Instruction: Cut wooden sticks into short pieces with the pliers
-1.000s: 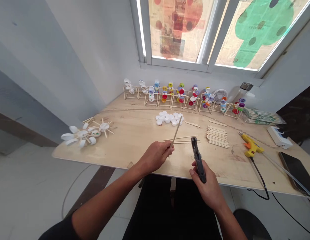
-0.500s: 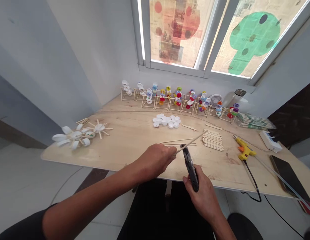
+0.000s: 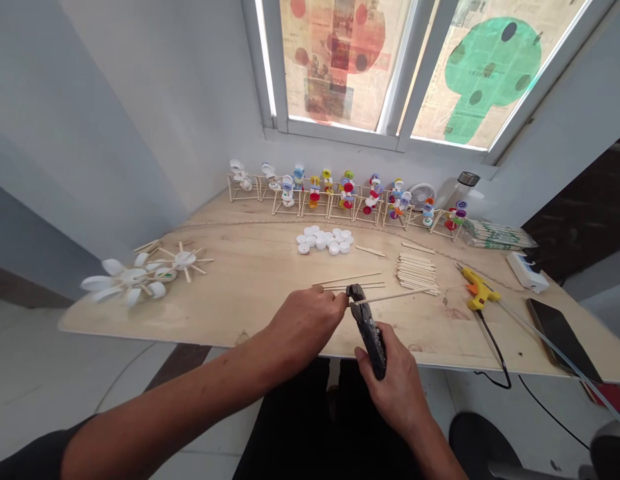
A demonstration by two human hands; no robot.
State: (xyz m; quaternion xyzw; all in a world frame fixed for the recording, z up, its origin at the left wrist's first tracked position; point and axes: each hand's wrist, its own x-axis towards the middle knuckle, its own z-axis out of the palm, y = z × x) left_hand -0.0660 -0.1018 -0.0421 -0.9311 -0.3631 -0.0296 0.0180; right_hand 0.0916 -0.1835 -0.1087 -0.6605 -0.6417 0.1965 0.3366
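Observation:
My left hand [image 3: 307, 323] pinches one end of a thin wooden stick [image 3: 397, 295], which now points right across the table. Closed around the handles of black pliers [image 3: 371, 339] is my right hand [image 3: 397, 383]. The pliers' jaws are at the stick, close to my left fingertips; whether they press on it I cannot tell. Just beyond my hands lie a few long loose sticks [image 3: 355, 277]. A pile of short cut sticks [image 3: 416, 272] sits to their right, and a cluster of white bottle caps [image 3: 323, 243] lies farther back.
Stick frames with coloured cap wheels [image 3: 315, 193] line the wall. Cap-and-stick wheels [image 3: 135, 275] lie at the left. On the right are a yellow glue gun [image 3: 480, 290], a phone [image 3: 560, 337], a power strip [image 3: 526, 272] and bagged sticks [image 3: 497, 235].
The stick has swung from slanting upward to nearly level, and the pliers' jaws have come to it near my left fingers. The whole view has shifted slightly.

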